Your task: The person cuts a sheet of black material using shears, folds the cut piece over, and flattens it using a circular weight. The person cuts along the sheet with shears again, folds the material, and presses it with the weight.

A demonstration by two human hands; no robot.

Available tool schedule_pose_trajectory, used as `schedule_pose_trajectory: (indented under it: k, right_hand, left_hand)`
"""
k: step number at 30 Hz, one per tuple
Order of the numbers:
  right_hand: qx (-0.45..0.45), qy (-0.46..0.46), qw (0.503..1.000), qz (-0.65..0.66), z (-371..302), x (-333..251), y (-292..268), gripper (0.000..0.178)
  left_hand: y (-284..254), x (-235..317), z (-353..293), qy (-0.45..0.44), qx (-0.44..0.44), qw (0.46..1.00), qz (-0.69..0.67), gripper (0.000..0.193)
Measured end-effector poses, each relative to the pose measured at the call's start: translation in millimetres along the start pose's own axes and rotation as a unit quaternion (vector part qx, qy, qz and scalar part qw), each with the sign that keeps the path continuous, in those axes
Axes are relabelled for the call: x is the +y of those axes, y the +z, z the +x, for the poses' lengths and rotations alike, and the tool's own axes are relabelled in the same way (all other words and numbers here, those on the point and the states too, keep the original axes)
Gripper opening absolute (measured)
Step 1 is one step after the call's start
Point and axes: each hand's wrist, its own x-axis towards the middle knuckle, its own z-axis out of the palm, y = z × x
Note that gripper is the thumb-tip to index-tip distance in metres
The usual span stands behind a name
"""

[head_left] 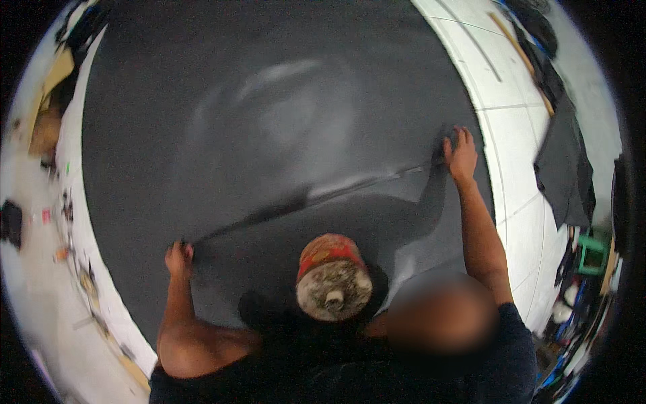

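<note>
The sheet (282, 135) runs out of my view at the far side. The left hand (179, 259) blurs at its fingertips, so I can't read its grip; near-right clutter (564, 311) is too small to name.

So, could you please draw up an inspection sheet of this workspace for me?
Surface: white surface with thin dark lines, largely covered by a black sheet.
Job's things: the sheet, wide and creased by a slanting ridge; a can with red side and stained pale top, near the person's body.
Clutter: small items scattered left, mixed items at lower right; mostly too small to name.
Hands: left hand at the ridge's left end, right hand near its right end; grips unclear.
Cables: nothing seen for certain.
Surroundings: dark cloth and green frame, right.
</note>
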Motion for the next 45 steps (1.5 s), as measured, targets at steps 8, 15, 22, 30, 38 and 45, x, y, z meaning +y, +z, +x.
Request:
schedule_pose_trajectory:
  k: [8, 15, 22, 30, 38, 45]
  right_hand:
    - [-0.235, -0.247, 0.934, 0.107, -104.6, -181.3, -29.1, 0.055]
    - [-0.298, -0.25, 0.911, 0.137, -87.8, -157.4, -34.1, 0.068]
    - [-0.314, -0.296, 0.891, 0.143, -75.5, -143.2, -19.7, 0.075]
    - [-0.338, -0.276, 0.893, 0.106, -69.0, -156.2, -36.8, 0.071]
    - [-0.275, -0.314, 0.906, 0.069, -52.3, -173.6, -63.0, 0.05]
    - [-0.296, -0.479, 0.78, 0.273, -88.0, -243.1, -146.6, 0.046]
  left_hand:
    - [20.1, 2.1, -29.5, -0.015, 0.03, 0.998, 0.059, 0.024]
    - [9.1, 19.1, -15.8, -0.03, 0.108, 0.993, -0.028, 0.03]
    - [-29.7, 18.9, 35.0, -0.006, 0.178, 0.983, 0.039, 0.019]
    - [-11.2, 15.8, 22.1, 0.01, 0.251, 0.96, 0.127, 0.026]
    - [0.9, 20.4, 3.0, 0.101, 0.216, 0.914, 0.328, 0.06]
    - [-12.4, 35.4, -48.4, 0.235, 0.232, 0.809, 0.487, 0.061]
